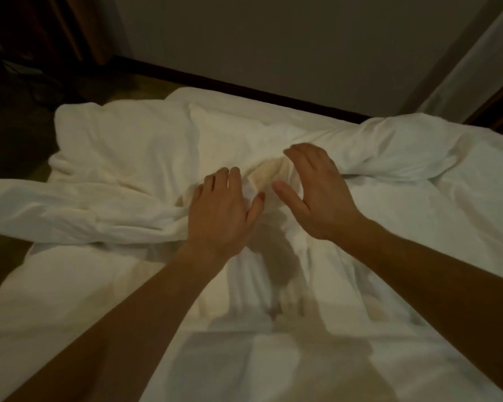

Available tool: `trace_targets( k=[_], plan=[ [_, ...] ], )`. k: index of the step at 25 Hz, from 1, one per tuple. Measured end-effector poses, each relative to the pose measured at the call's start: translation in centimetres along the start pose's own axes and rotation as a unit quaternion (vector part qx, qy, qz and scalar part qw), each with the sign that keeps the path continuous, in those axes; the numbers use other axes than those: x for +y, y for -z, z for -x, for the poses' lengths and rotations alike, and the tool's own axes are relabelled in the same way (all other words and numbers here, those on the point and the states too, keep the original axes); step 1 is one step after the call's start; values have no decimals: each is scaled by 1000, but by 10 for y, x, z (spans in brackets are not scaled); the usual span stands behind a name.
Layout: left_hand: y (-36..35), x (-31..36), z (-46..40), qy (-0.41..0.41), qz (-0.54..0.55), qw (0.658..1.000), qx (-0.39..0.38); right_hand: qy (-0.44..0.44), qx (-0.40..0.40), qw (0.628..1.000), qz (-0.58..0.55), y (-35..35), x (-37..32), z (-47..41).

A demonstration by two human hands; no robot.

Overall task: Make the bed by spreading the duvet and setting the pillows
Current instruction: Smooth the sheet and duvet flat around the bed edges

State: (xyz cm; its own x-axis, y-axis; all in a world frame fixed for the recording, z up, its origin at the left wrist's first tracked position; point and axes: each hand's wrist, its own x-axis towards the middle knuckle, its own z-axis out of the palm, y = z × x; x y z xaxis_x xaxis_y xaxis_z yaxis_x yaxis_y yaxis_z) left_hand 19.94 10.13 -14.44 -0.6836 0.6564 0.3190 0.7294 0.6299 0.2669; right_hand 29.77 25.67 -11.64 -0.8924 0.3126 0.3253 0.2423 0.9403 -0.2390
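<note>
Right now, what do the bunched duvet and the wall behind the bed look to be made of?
Duvet: soft white woven fabric, probably cotton, matte; it creases and bunches in puffy folds. Wall: smooth, flat, matte, likely painted plaster; the dim light leaves that open.

Bedroom, dimly lit: my bed [462, 227] with rumpled white duvet [122, 158], plain wall [273, 42] with dark skirting board [244, 85], wooden furniture [79, 27] in corner.

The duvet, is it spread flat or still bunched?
Bunched: the duvet lies in thick folds across the bed, both hands reaching into it.
</note>
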Motion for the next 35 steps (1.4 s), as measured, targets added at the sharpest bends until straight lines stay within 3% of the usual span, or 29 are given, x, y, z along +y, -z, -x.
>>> trace_targets(
  k=[4, 11, 14, 18, 20, 24, 26, 30, 35],
  plan=[
    [-38, -2, -8, 14, -40, 999, -15, 1, -95, 989, 111, -35, 40, -33],
    [-17, -13, 20, -107, 0, 994, 37, 83, -70, 991, 81, -21, 57, -6],
    [17, -18, 21, -163, -8, 983, 85, 57, -92, 991, 77, 18, 55, 24],
    [67, -25, 34, -218, 23, 968, 121, 64, 33, 994, 86, 80, 27, 77],
    [68, -24, 53, -223, -2, 972, 75, 28, 34, 994, 99, 78, 11, 112],
    [13, -29, 108, -166, -41, 975, -142, -61, -180, 976, 102, 18, 1, 173],
    [-2, -28, 120, -143, -49, 977, -151, -74, -212, 971, 75, 9, 1, 185],
    [19, 14, 118, -133, -19, 989, -66, -85, -110, 989, 47, 48, 2, 196],
    [31, 116, 119, -144, -13, 987, -64, -95, -66, 993, 18, 100, 48, 221]
  ],
)
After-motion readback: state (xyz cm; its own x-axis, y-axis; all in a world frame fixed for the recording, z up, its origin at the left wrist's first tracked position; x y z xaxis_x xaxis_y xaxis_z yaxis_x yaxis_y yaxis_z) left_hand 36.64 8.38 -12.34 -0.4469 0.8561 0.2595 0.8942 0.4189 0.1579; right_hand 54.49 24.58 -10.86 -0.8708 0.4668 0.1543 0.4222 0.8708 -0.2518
